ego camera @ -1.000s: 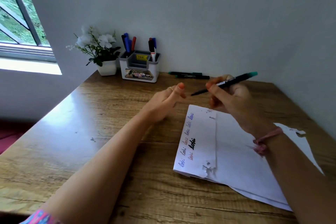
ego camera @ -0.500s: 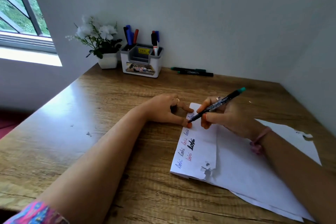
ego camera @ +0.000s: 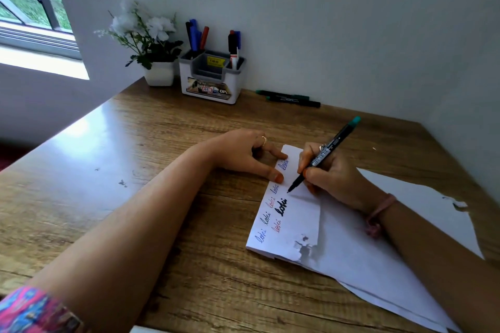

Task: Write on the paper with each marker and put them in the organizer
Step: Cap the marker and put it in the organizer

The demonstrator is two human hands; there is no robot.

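Presently a marker [ego camera: 324, 154] w/ teal cap is pinched by the right hand [ego camera: 328, 178]; fingers curled round its barrel, tip touching the paper [ego camera: 295, 224] just below-left of them. Left hand [ego camera: 244, 154] is laid flat, fingers straight & slightly spread, thumb and fingertip pressed on the paper's left edge. Organizer [ego camera: 212, 78] is seen well beyond the fingers at the wall; two markers [ego camera: 288, 98] lie beside it. Bare desk [ego camera: 108, 170] is left of the left hand.

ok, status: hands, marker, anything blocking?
Right hand grips green-capped marker, tip on paper. Left hand pins paper edge. Nothing blocking.
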